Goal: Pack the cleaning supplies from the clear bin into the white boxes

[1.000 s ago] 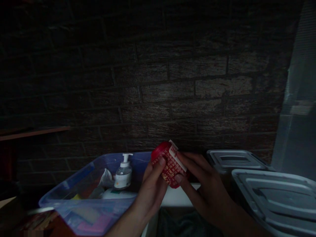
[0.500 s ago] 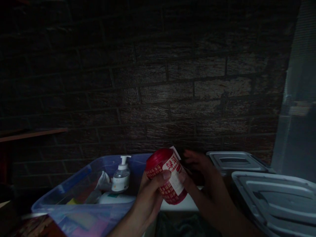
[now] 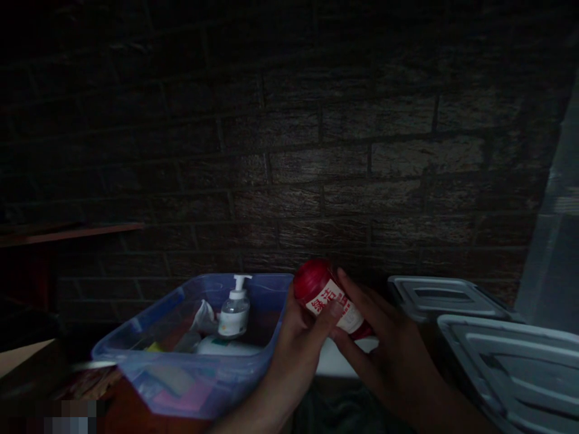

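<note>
A red jar [image 3: 326, 298] with a red lid and a white and red printed label is held tilted in front of me, lid pointing up and to the left. My left hand [image 3: 301, 346] grips it from below, thumb across the label. My right hand [image 3: 384, 349] wraps its fingers round the jar's right side. Both hands hover just right of a clear blue plastic bin [image 3: 181, 386].
Inside the bin stand a white pump bottle [image 3: 234, 313] and several other items. Two grey lidded containers [image 3: 511, 361] sit at the right. A dark brick wall [image 3: 316, 150] rises behind, with a wooden shelf [image 3: 67, 234] at the left. The scene is dim.
The jar has been turned in my hands, its lid now tilted further up and left. My right hand came back onto the jar after lifting off it. The view shifted slightly.
</note>
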The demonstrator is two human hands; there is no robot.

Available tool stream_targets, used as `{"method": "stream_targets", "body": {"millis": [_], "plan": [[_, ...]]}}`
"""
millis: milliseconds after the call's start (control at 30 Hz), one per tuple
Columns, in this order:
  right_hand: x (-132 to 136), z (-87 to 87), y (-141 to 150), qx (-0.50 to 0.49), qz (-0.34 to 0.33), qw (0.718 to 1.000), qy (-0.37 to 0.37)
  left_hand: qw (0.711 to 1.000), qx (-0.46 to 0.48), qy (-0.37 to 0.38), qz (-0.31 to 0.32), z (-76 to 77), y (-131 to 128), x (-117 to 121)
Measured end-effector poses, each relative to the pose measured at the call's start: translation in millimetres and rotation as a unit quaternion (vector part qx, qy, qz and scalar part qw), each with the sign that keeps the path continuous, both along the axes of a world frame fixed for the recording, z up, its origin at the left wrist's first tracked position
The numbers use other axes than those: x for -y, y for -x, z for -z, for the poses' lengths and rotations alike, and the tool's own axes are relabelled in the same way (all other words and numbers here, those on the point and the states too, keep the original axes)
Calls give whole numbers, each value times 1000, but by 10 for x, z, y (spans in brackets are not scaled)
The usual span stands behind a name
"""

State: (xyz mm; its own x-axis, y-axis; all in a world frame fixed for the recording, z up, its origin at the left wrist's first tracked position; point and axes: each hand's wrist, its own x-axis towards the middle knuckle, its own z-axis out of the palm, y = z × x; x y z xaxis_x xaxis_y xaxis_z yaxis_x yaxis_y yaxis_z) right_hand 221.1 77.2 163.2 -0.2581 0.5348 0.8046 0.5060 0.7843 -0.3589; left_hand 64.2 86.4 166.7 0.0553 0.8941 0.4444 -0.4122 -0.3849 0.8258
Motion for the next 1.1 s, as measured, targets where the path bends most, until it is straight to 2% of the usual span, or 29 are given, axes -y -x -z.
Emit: {"method": "stream_targets", "body": {"millis": [233, 467, 667, 867, 1100], "plan": [[22, -36, -45, 47, 20, 999, 0, 999, -29, -28, -12, 29, 24, -16], [25, -16, -32, 70, 50, 996, -24, 1000, -16, -15, -6, -18, 20, 32], [23, 31, 12, 96, 62, 993, 13, 998, -51, -8, 42, -30, 22, 30], [45, 46, 32, 118, 40, 992, 9, 999, -35, 20, 26, -28, 27, 4], [103, -21, 40, 170, 60, 983, -23, 997, 9, 53, 50, -71, 87, 20]]}}
